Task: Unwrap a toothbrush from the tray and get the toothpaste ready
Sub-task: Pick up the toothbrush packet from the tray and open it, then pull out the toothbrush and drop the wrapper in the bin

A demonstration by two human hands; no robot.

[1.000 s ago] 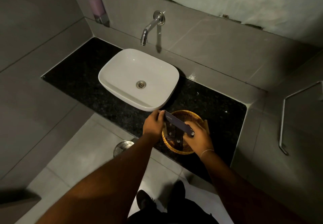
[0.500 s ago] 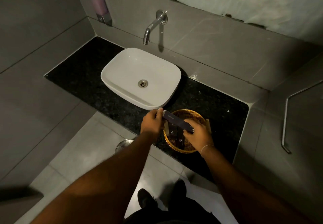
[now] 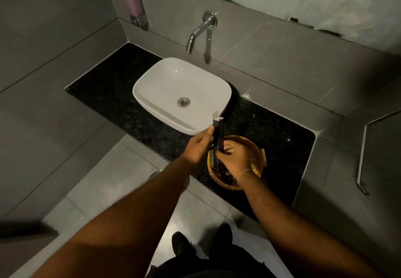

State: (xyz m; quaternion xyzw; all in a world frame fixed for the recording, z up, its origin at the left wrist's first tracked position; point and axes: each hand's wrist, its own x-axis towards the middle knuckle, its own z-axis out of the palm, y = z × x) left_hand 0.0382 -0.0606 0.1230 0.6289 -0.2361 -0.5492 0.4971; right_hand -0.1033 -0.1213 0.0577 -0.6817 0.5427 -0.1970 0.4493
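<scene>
Toothbrush box (image 3: 218,133), a slim dark carton, stands nearly upright above the near-left rim of the woven tray (image 3: 256,158), its pale end flap open at the top and overlapping the basin's front edge. Both hands hold it: the left hand (image 3: 198,147) has its fingers (image 3: 210,130) clamped on the box's left side about halfway up, and the right hand (image 3: 235,160) has its fingers closed around the lower end. The round wicker tray sits on the black stone bench (image 3: 108,95), just right of and nearer than the white basin (image 3: 173,82), almost touching it. Dark packets lie inside the tray, mostly hidden under the right hand. A chrome tap (image 3: 198,31) juts from the wall behind the basin.
</scene>
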